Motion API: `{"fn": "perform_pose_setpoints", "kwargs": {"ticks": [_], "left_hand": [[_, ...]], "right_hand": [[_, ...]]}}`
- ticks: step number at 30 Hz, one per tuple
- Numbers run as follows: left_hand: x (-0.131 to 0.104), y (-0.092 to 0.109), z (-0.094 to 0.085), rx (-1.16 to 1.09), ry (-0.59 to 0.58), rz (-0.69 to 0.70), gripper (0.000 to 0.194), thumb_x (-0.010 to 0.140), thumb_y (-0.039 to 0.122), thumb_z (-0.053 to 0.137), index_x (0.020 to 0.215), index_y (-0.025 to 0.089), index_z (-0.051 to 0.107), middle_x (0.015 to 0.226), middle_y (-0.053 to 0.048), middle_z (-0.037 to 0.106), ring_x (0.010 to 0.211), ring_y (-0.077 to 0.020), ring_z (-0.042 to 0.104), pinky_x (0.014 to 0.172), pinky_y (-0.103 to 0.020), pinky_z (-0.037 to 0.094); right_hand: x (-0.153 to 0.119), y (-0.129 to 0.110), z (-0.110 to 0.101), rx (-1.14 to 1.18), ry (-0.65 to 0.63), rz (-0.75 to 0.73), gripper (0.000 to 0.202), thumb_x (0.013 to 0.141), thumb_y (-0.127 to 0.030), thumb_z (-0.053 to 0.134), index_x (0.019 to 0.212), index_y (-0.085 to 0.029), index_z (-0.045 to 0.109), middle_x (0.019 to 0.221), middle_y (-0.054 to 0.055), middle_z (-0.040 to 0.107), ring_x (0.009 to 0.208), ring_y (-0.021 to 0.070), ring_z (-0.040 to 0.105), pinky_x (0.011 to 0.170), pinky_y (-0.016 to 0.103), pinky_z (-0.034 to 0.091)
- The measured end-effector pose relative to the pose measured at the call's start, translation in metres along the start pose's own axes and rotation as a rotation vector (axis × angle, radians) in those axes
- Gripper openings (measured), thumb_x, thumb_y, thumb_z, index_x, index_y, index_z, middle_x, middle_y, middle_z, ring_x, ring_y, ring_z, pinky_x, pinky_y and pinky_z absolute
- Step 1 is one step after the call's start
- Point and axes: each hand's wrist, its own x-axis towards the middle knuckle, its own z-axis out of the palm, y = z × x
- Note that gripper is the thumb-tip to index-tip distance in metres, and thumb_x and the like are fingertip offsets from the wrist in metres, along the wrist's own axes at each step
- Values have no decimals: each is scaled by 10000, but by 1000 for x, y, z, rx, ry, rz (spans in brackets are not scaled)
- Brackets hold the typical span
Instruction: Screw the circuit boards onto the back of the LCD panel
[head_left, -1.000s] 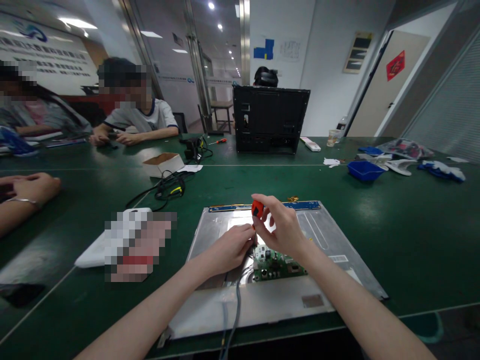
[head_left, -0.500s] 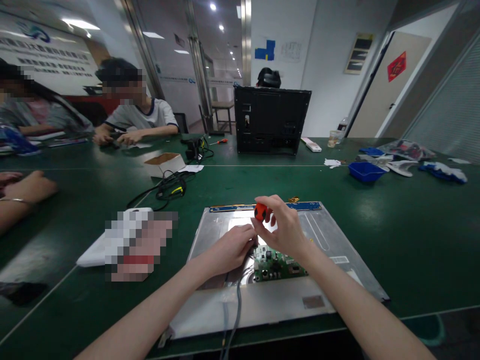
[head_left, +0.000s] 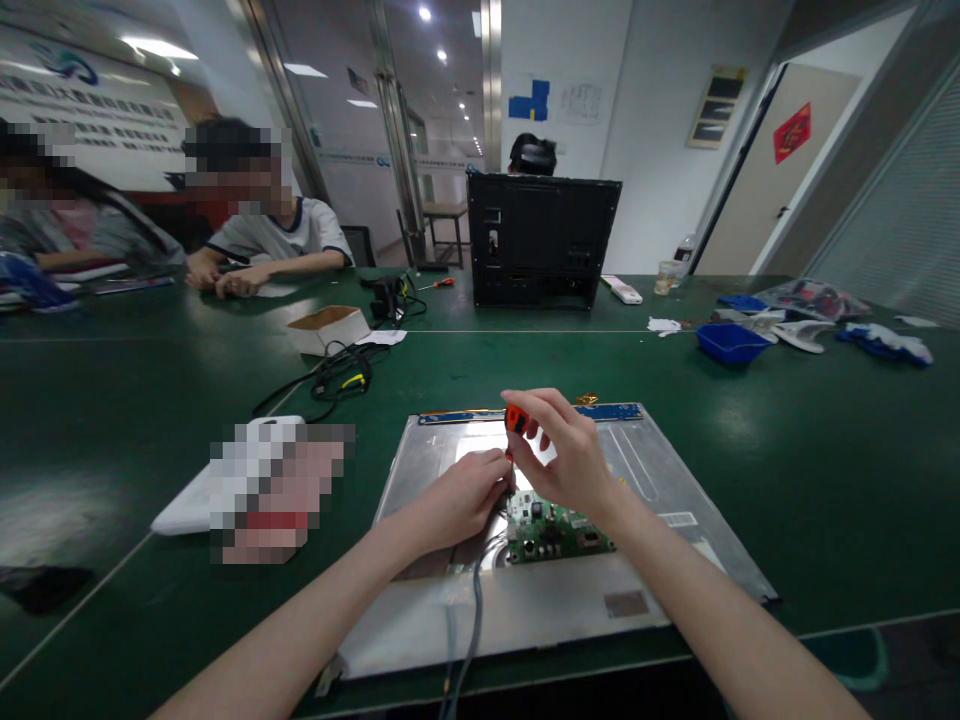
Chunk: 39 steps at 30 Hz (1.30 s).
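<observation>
A screwdriver (head_left: 515, 419) with a red and black handle is pinched between the thumb and fingers of my right hand (head_left: 561, 452), its thin shaft pointing down. Close against that shaft, the fingers of my left hand (head_left: 474, 490) are pressed together; what they grip is hidden. Both hands are over the metal back of a flat display panel (head_left: 555, 600) lying on the table. Just below the fingertips sits a green circuit board (head_left: 551, 530), partly covered by my right hand. A grey cable (head_left: 478, 610) runs from near my left hand over the panel's front edge.
Left of the panel lie a white object (head_left: 199, 495), black cables (head_left: 330, 380) and an open cardboard box (head_left: 330, 330). A black monitor housing (head_left: 544, 240) stands at the back. To the right are a blue tray (head_left: 731, 343) and gloves (head_left: 889, 343). Other people sit across the table.
My right fingers have shifted around the screwdriver handle, which now leans differently. My left hand stays in place. Another person's hand at the left edge has gone from view.
</observation>
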Motion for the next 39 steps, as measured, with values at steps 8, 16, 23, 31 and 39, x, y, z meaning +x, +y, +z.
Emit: {"fn": "perform_pose_setpoints", "kwargs": {"ticks": [8,16,23,31,39], "left_hand": [[-1,-2,1,42,14,15,200,907,115,409,923,168,601,963,-92,646,897,-232,598,829,-383,489],[-1,-3,1,21,-2,13,202,923,126,399,933,168,596,993,-96,643,941,-237,604,864,-390,488],[-1,1,0,28,-2,-1,191,917,120,408,938,168,591,985,-96,640,925,-235,605,844,-376,490],[-1,1,-1,34,-5,-35,167,911,120,410,893,167,570,944,-91,642,859,-224,603,797,-363,491],[-1,-2,1,11,-3,-8,200,898,120,406,934,172,596,983,-93,641,905,-239,603,831,-380,495]], "right_hand": [[-3,1,4,-65,70,51,253,904,-290,563,1134,-232,475,874,14,658,613,108,585,520,231,466],[-2,1,3,-8,21,45,319,903,-191,506,1211,-234,429,960,39,620,684,118,585,517,227,477],[-1,1,0,9,9,16,337,901,-172,509,1227,-242,453,1084,73,528,783,138,579,552,253,518],[-3,3,5,-74,80,19,284,899,-293,617,1157,-257,504,993,36,502,666,102,556,503,235,493],[-2,3,4,-14,32,9,381,891,-149,518,1257,-241,459,1060,65,618,730,123,607,554,238,509]]}}
